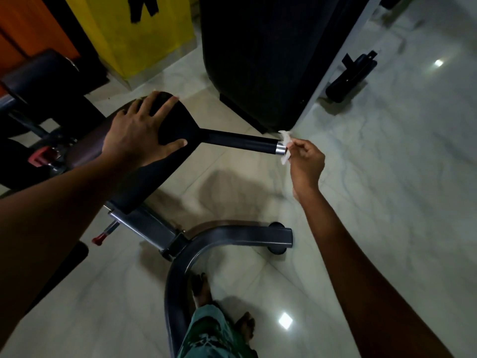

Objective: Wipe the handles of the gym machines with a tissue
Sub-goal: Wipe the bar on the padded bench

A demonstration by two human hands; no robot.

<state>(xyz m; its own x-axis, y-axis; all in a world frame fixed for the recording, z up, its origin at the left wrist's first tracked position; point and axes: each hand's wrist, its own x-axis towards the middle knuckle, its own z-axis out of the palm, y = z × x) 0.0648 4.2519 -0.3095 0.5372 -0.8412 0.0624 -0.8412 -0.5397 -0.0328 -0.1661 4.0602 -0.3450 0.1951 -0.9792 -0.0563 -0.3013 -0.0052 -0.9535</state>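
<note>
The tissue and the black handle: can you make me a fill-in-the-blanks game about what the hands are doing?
1. The right hand pinches a white ____ against the tip of the handle.
2. The very end of the handle is capped in ____ metal.
3. The ____ hand rests flat on the black pad.
4. The floor is pale, shiny ____.

Missing words: tissue; silver; left; tile

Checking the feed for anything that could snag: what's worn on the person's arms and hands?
Nothing shows on either: the left hand and right hand are bare, without gloves, rings or a watch, and both forearms are bare with no sleeve in view.
</note>
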